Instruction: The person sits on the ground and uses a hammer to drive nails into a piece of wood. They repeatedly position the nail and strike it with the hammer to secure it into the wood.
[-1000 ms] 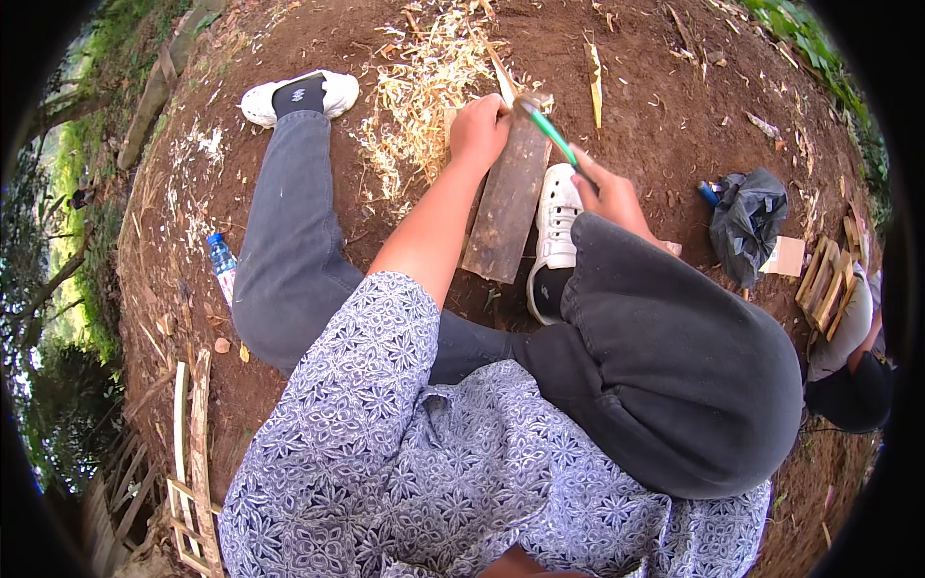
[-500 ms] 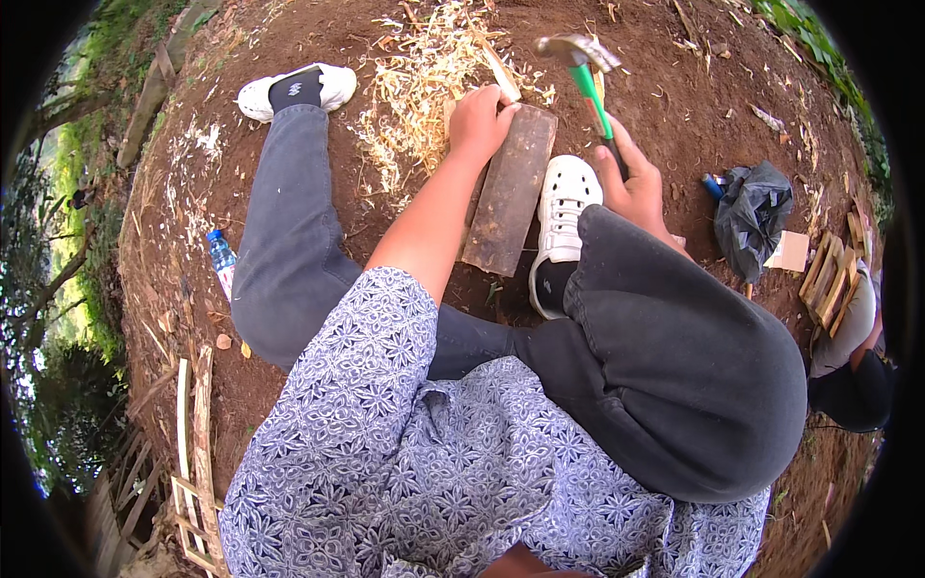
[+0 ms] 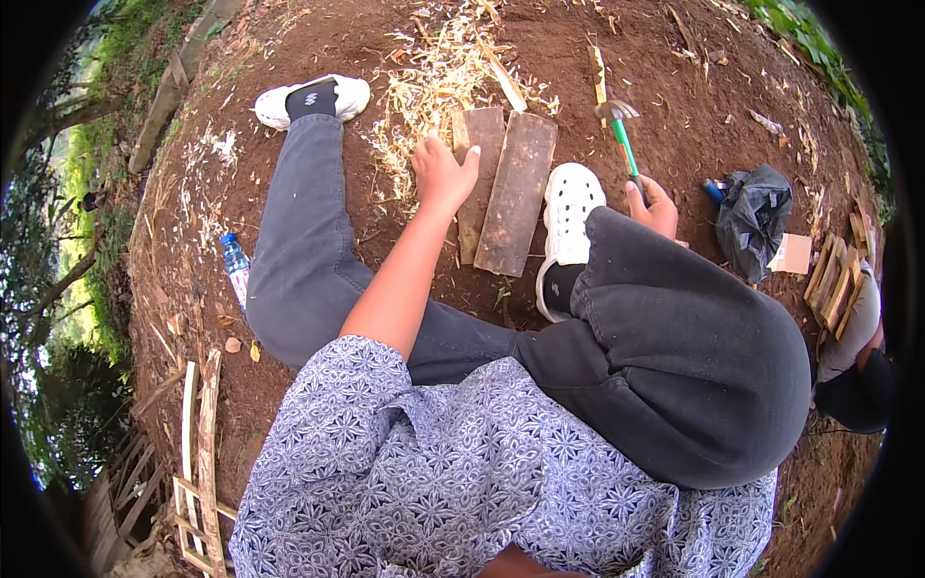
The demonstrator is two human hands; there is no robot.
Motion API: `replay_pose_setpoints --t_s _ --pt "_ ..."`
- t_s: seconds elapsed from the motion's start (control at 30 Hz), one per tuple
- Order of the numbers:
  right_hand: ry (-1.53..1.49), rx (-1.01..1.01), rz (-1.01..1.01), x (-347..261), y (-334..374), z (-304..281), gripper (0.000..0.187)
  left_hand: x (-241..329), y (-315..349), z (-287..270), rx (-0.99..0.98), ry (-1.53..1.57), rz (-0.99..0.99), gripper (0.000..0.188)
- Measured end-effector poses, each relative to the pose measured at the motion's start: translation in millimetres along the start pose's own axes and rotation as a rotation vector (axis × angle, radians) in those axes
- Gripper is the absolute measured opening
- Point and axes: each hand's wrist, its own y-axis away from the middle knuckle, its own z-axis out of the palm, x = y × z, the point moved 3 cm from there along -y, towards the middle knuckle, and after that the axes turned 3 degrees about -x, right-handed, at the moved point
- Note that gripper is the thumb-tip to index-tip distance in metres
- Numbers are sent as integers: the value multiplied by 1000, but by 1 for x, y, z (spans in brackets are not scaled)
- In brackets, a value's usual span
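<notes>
Two weathered brown planks lie side by side on the soil in front of me, a left plank [image 3: 481, 154] and a right plank [image 3: 517, 193]. A pale, narrow strip of wood [image 3: 507, 84] rests by their far ends. My left hand [image 3: 444, 176] is just left of the left plank, its thumb apart from the fingers and nothing visible in it. Over by my white clog [image 3: 572, 207], my right hand [image 3: 657, 207] grips the end of a claw hammer [image 3: 625, 144] with a green handle. The hammer's head points away from me, low over the soil.
Curled wood shavings [image 3: 429, 87] cover the soil beyond the planks. A black plastic bag [image 3: 753, 217] and stacked wood pieces [image 3: 831, 279] sit at the right, near another person [image 3: 856, 376]. A bottle [image 3: 235, 265] stands by my left knee; a wooden frame [image 3: 198, 472] lies lower left.
My left hand has left the planks' far ends and drawn back to the left, thumb spread. My right hand has lowered the hammer toward the ground and slightly right.
</notes>
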Motion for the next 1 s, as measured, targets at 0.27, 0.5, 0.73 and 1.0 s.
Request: replay_pose_setpoints --t_s 0.27,0.5,0.73,1.0 --pt "330 305 -411 76 -33 -12 29 -3 21 -12 -253 8 -128 76" --pt "291 177 -503 95 -81 -21 32 2 52 -22 -255 103 -75 85" --pt "413 -286 -664 -71 -90 37 39 -31 48 13 -206 375 -294 57" --pt "498 -585 -732 -90 -139 120 58 -6 35 5 -184 528 -183 35"
